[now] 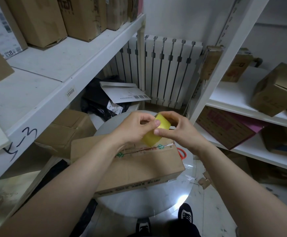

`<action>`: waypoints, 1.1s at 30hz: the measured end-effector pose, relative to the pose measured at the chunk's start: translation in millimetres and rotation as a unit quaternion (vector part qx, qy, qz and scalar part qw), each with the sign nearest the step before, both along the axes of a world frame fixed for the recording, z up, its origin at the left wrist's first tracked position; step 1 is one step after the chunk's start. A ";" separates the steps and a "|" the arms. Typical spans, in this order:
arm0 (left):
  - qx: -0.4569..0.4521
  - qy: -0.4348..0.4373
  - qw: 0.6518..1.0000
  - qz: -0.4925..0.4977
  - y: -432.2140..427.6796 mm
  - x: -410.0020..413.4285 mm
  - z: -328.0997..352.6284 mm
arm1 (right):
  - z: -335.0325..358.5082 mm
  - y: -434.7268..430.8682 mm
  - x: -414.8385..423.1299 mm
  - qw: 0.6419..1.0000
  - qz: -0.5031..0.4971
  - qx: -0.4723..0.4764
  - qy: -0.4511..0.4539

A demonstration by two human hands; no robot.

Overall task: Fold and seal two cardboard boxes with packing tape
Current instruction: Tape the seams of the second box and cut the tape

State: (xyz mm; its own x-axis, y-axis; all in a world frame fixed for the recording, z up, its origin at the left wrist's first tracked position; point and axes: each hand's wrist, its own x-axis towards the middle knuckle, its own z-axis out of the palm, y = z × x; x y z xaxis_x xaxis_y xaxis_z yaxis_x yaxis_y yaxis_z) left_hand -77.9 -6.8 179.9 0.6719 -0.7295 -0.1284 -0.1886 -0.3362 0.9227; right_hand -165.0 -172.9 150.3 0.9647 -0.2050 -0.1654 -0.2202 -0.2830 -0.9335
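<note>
A yellow roll of packing tape (158, 130) is held up between both hands above a closed brown cardboard box (139, 170). My left hand (135, 127) grips the roll from the left, thumb on its face. My right hand (175, 129) holds it from the right, thumb pressed at the roll's edge. The box lies flat on a round white table (139, 206), with clear tape along its top seam. A second flattened piece of cardboard (86, 146) shows behind the box on the left.
Red-handled scissors (182, 153) lie just right of the box. White shelving with cartons stands at left (57, 69) and right (252, 106). A radiator (161, 69) is behind, with black bags and a white mailer (122, 93) on the floor. Cardboard scraps (205, 181) lie on the tiles.
</note>
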 end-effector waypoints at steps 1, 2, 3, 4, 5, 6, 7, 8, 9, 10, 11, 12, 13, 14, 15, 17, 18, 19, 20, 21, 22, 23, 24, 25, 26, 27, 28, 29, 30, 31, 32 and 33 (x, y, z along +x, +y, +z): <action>-0.002 0.003 1.000 -0.001 3.3 1.6 -2.3 | 1.0 -2.2 -1.5 1.000 -0.003 0.016 -0.011; -0.007 0.011 1.000 -0.001 6.7 4.2 -4.7 | 2.5 -4.3 -3.0 0.999 -0.011 0.043 -0.023; -0.014 0.023 1.000 -0.005 10.0 6.3 -6.2 | 4.2 -6.0 -4.1 0.997 -0.021 0.072 -0.029; -0.021 0.032 0.999 -0.012 12.5 7.9 -6.8 | 5.4 -8.3 -4.7 0.994 -0.033 0.097 -0.027; -0.027 0.034 0.999 -0.025 14.1 8.5 -6.8 | 6.4 -10.4 -4.7 0.992 -0.040 0.118 -0.017; -0.030 0.037 0.998 -0.037 15.5 8.6 -6.7 | 7.1 -12.0 -4.0 0.989 -0.044 0.143 -0.001; -0.034 0.042 0.997 -0.047 16.1 7.9 -5.8 | 8.6 -12.6 -3.7 0.984 -0.042 0.171 0.020; -0.039 0.047 0.997 -0.056 16.9 7.6 -5.1 | 10.1 -13.1 -3.8 0.979 -0.035 0.194 0.045; -0.044 0.049 0.996 -0.066 17.4 7.1 -4.2 | 10.8 -14.2 -4.8 0.975 -0.027 0.208 0.070; -0.049 0.050 0.995 -0.076 18.0 7.1 -3.9 | 10.7 -16.0 -6.1 0.972 -0.017 0.214 0.091; -0.053 0.053 0.993 -0.086 18.6 6.7 -3.4 | 10.3 -17.7 -8.2 0.969 -0.004 0.223 0.102; -0.056 0.063 0.992 -0.093 19.4 6.3 -3.4 | 8.7 -19.5 -10.4 0.965 0.009 0.241 0.103; -0.060 0.082 0.990 -0.096 20.3 6.1 -3.9 | 7.8 -20.4 -12.1 0.959 0.022 0.265 0.097; -0.066 0.108 0.987 -0.094 21.1 6.4 -4.7 | 6.7 -20.7 -13.0 0.953 0.033 0.289 0.087; -0.074 0.135 0.984 -0.086 21.5 6.9 -5.5 | 6.3 -20.1 -13.3 0.947 0.045 0.309 0.074; -0.087 0.172 0.979 -0.062 21.3 7.2 -6.6 | 4.2 -18.5 -12.7 0.936 0.067 0.341 0.050; -0.094 0.181 0.978 -0.049 20.9 7.9 -7.1 | 2.9 -18.5 -12.6 0.931 0.074 0.354 0.041; -0.101 0.187 0.976 -0.039 20.7 8.8 -7.5 | 1.7 -18.7 -12.6 0.927 0.082 0.365 0.034; -0.105 0.188 0.976 -0.033 20.9 9.5 -7.7 | 0.3 -19.3 -13.2 0.922 0.087 0.375 0.028; -0.109 0.186 0.976 -0.031 21.2 10.4 -8.1 | 0.5 -19.3 -14.5 0.918 0.093 0.384 0.024; -0.114 0.184 0.976 -0.032 21.7 11.2 -8.9 | 0.3 -19.6 -15.9 0.915 0.096 0.392 0.021; -0.119 0.182 0.976 -0.031 22.0 12.2 -9.5 | 0.8 -19.5 -17.0 0.913 0.099 0.396 0.018; -0.123 0.181 0.975 -0.027 22.3 13.0 -10.1 | 0.8 -19.3 -17.9 0.914 0.097 0.394 0.017; -0.125 0.180 0.975 -0.023 22.0 13.6 -10.4 | 1.9 -18.3 -18.1 0.918 0.090 0.386 0.020; -0.127 0.176 0.976 -0.020 21.6 13.7 -10.3 | 3.3 -16.4 -17.7 0.925 0.082 0.371 0.025; -0.127 0.170 0.977 -0.020 20.8 13.5 -10.1 | 5.3 -13.9 -16.9 0.933 0.073 0.350 0.029; -0.127 0.166 0.978 -0.021 20.0 13.0 -9.6 | 7.6 -11.1 -15.8 0.942 0.063 0.328 0.032; -0.129 0.164 0.978 -0.022 19.6 12.6 -9.3 | 10.3 -8.2 -14.8 0.950 0.053 0.306 0.033; -0.132 0.164 0.977 -0.021 19.3 12.6 -9.1 | 12.3 -5.9 -13.9 0.957 0.045 0.286 0.031; -0.136 0.165 0.977 -0.019 19.4 12.7 -9.2 | 13.9 -3.7 -13.4 0.961 0.042 0.270 0.028; -0.138 0.165 0.976 -0.018 19.7 13.3 -9.5 | 14.8 -1.9 -13.0 0.964 0.041 0.260 0.025; -0.139 0.163 0.977 -0.017 19.7 13.8 -9.8 | 15.5 -0.5 -13.2 0.966 0.043 0.255 0.022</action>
